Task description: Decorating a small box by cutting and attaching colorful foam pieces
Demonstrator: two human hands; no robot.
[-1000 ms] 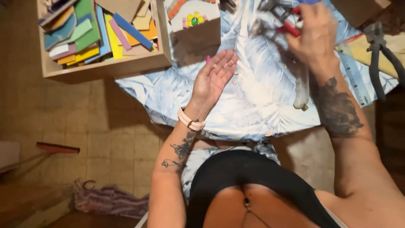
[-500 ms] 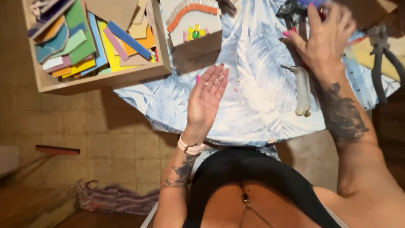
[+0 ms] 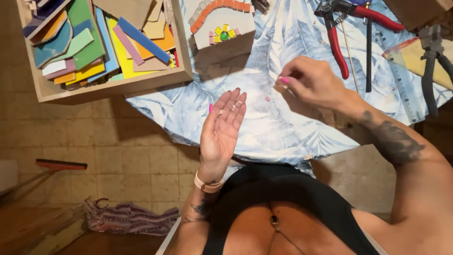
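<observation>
I see left hand point(image 3: 222, 130) palm up over table point(image 3: 264, 127) edge, grip apart, fingers straight; tiny pale chips point(image 3: 234, 105) rest on fingertips. Right hand point(image 3: 314, 85) hovers just above blue leaf-print cloth, thumb and forefinger pinched together; what they hold, can't tell. One small pink chip point(image 3: 267, 98) lies on cloth between hands. Red-handled nippers point(image 3: 337, 45) beyond right hand. Wooden box point(image 3: 113, 85) of coloured tile pieces upper left, mosaic block point(image 3: 219, 23) beside it.

Tiny pale tile chips point(image 3: 234, 105) on upturned left fingers, another point(image 3: 267, 98) on cloth.
</observation>
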